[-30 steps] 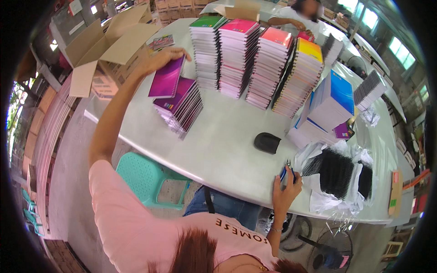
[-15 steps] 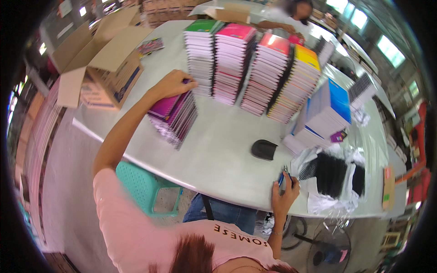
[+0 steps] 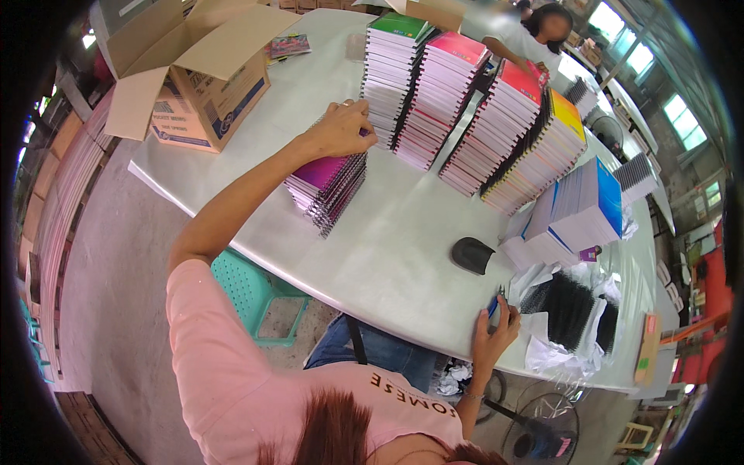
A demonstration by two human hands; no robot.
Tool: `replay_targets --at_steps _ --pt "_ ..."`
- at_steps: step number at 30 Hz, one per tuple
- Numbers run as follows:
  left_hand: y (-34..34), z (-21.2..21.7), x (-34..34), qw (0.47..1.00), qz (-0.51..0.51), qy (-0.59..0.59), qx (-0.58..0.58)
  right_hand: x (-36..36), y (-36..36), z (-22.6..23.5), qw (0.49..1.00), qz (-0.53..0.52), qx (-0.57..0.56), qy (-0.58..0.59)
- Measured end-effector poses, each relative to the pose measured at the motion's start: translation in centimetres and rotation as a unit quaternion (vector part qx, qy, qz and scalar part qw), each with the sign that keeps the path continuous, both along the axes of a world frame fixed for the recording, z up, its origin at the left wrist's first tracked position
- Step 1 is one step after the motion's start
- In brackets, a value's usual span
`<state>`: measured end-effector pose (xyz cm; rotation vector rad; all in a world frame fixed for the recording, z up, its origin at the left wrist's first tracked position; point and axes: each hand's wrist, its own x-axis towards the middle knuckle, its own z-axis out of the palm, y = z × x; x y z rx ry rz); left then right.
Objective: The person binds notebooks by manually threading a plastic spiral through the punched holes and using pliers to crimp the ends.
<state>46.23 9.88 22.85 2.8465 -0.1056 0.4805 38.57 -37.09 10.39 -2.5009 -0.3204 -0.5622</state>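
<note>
Left hand (image 3: 339, 129) lies flat on the purple notebook stack (image 3: 328, 183) near the table's (image 3: 387, 248) left edge — right hand (image 3: 494, 332) pinches a small blue tool (image 3: 494, 304) at the near edge.

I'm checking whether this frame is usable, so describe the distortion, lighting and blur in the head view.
Head view: strong fisheye, so the white table edge bows and a black rim fills the corners. Daylight from windows at upper right is even, with soft sheen on the tabletop. The left hand on the purple notebook stack and the right hand at the table edge are sharp; a face at the top is blurred.
</note>
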Motion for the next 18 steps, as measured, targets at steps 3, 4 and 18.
replay_targets --at_steps 3,4,18 --pt "-0.2 0.2 0.0 1.000 -0.001 0.011 -0.006 0.0 0.1 0.2 1.000 0.001 0.002 -0.022" --pt "-0.1 0.4 0.2 1.000 -0.006 0.023 -0.009 0.0 0.1 0.3 1.000 0.000 0.004 -0.022" --pt "-0.4 0.4 0.3 0.998 -0.043 0.012 -0.055 0.0 0.0 0.4 0.999 -0.038 -0.001 0.017"
